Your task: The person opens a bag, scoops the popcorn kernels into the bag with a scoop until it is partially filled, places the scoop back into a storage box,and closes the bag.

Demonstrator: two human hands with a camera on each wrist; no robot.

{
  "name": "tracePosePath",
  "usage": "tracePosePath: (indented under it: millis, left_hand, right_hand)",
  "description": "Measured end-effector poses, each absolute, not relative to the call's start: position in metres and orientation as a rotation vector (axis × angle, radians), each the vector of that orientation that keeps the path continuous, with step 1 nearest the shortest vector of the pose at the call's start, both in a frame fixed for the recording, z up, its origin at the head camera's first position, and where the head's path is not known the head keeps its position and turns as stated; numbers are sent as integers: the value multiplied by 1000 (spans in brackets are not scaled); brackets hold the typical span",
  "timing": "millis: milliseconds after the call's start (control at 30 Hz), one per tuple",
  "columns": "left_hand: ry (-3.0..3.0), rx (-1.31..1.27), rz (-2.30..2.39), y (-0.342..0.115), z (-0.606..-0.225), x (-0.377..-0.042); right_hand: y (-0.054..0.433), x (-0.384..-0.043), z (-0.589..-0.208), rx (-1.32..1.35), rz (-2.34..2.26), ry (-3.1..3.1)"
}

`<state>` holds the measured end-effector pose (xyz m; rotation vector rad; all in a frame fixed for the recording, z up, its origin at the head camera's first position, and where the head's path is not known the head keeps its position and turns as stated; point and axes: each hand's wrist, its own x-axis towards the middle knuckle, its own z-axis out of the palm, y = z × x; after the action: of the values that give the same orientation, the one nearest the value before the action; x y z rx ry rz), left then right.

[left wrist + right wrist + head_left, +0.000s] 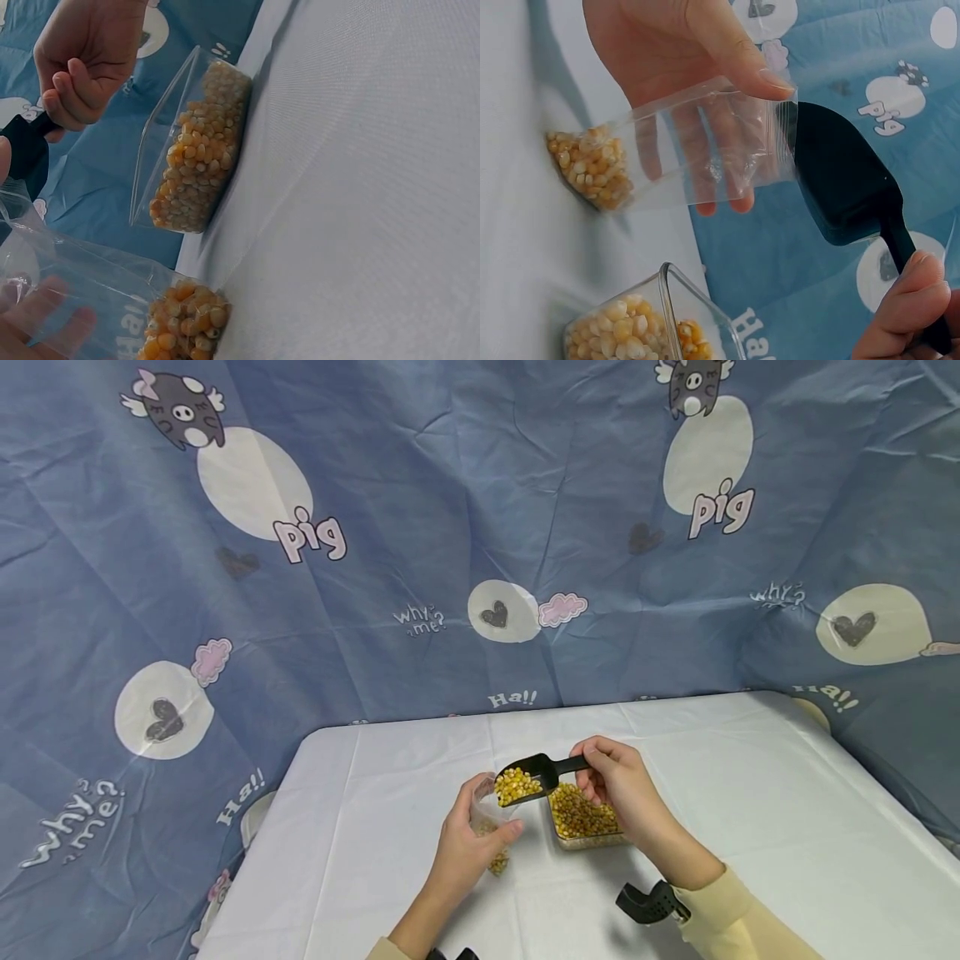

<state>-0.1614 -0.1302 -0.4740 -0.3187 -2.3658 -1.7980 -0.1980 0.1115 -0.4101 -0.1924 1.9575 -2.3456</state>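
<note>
My right hand [618,777] grips the handle of a black scoop [551,767] loaded with yellow corn kernels [516,786]. The scoop's front edge is at the mouth of a clear plastic bag [705,150]. With fingers and thumb curved round it, my left hand [468,843] holds that bag upright near its top. Corn kernels [591,166] fill the bag's bottom, which is at the tabletop. Behind the bag and below the scoop, a clear rectangular container [196,150] holds many more kernels. In the right wrist view the scoop's underside hides its load.
A white cloth [375,827] covers the table. Behind it hangs a blue printed curtain [420,527]. A black wrist device [648,903] is at my right sleeve, above the cloth.
</note>
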Motion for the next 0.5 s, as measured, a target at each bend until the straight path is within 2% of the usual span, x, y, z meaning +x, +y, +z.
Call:
tracePosePath:
  millis: [500]
  left_hand:
    - [-2403,-327,-1731,-129,-472,-160]
  right_hand:
    - [107,-197,-411,-265,-2304,2038]
